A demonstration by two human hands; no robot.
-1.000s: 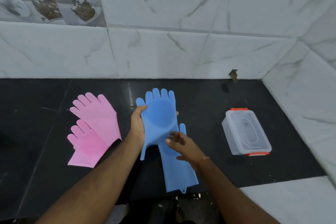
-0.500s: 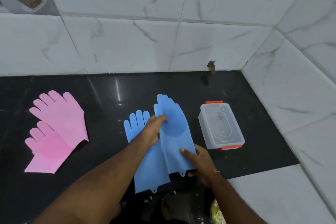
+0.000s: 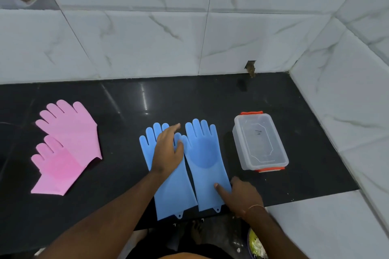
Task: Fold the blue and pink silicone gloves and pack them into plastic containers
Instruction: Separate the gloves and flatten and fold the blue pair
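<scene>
Two blue silicone gloves lie flat side by side on the black counter, fingers pointing to the wall. My left hand (image 3: pixel 168 149) rests flat on the left blue glove (image 3: pixel 170 193), fingers apart. The right blue glove (image 3: pixel 205 153) lies next to it; my right hand (image 3: pixel 242 195) touches its cuff edge with the thumb on top. Two pink gloves lie overlapped at the left: the far one (image 3: pixel 71 124) and the near one (image 3: pixel 54 166) on top of it. A clear plastic container (image 3: pixel 261 143) with orange clips and its lid on stands right of the blue gloves.
The black counter (image 3: pixel 210 99) ends at marble-tiled walls behind and at the right. A white tiled ledge (image 3: pixel 315 227) lies at the near right. A bowl of pale chopped food (image 3: pixel 256 246) shows at the bottom edge, below the counter.
The lifted blue glove has been laid down to the right of the other one, so both now lie flat side by side. My left hand has moved onto the left glove.
</scene>
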